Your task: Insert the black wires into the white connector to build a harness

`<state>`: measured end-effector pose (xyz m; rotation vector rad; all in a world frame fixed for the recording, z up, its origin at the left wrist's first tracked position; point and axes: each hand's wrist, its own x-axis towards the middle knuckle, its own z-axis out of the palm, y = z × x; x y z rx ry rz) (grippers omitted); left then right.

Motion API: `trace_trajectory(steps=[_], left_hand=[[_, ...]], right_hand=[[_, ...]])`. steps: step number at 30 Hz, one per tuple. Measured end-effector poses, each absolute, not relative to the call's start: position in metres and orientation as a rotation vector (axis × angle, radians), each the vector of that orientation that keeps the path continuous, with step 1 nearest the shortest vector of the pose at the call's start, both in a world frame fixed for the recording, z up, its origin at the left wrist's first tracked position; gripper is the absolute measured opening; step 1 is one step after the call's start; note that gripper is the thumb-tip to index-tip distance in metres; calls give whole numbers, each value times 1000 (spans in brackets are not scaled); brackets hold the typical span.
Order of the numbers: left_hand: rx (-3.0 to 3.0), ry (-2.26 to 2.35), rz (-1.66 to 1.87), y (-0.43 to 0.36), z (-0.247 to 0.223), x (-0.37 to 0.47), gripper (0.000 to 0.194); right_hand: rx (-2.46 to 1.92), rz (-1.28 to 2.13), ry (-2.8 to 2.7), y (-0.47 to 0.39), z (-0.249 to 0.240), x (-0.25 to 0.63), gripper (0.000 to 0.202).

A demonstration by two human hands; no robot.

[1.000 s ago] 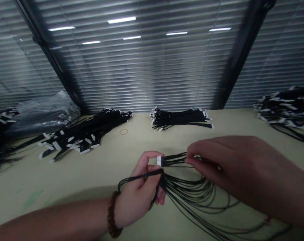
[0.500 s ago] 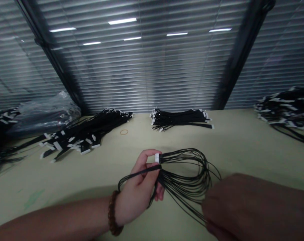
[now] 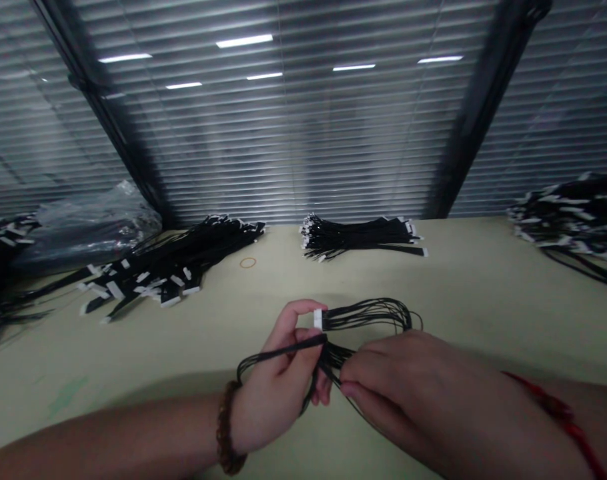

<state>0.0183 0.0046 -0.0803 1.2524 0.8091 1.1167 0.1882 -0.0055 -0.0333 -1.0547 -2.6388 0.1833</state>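
Note:
My left hand [image 3: 283, 373] is closed on a black wire harness [image 3: 378, 308], with the index finger and thumb near its white connector [image 3: 318, 320]. From the connector the thin wires loop to the right and curve back toward the hand. A flat black strand of the harness lies across my left thumb and bends down at the wrist. My right hand [image 3: 408, 387] is closed around the loose wires just right of the left hand. Its curled fingers hide part of the loop, and the fingertips are mostly out of sight.
At the back middle of the table [image 3: 458, 293] lies a neat bundle of black cables [image 3: 358, 233]. More cables with white connectors [image 3: 173, 260] are heaped on the left, beside a clear plastic bag [image 3: 103, 217]. Another cable pile [image 3: 578, 217] sits far right. A rubber band [image 3: 248, 263] lies near the middle.
My right hand has moved left along the wires, close to my left hand, and the wire loop looks narrower. My left hand has barely shifted and keeps its hold.

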Motion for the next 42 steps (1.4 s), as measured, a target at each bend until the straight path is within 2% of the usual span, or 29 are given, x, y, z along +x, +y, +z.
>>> trace_trajectory(steps=[8,15,23,26,30,32,34,37,40,42], left_hand=[[1266,771,1102,4,-81,19,24],[1246,804,1079,4,-81,19,24],[1296,866,1022,4,-78,18,23],[1301,869,980,6,-77,16,22],[1357,831,1002,8,-80,14,19],[1363,815,1030,8,-83,13,20],[1343,805,1042,8,-85,12,21],[1323,814,1047,9,-85,12,24],[1307,805,1064,9,-84,12,28],[1293,798,1059,8,-82,12,30]], right_hand=[[-1063,274,-2559,1,-35,189,17],[-1073,520,-2513,3,-37,187,15],[-1200,606,-2467,6,-37,187,4],[-1139,915,-2419,12,-32,192,12],[-1035,1671,-2290,26,-10,205,15],[-914,1981,-2114,32,4,215,18],[-736,2122,-1843,36,17,226,21],[-601,1962,-1604,39,29,237,33],[-714,1542,-1562,41,36,241,50],[-773,1240,-1497,44,40,242,53]])
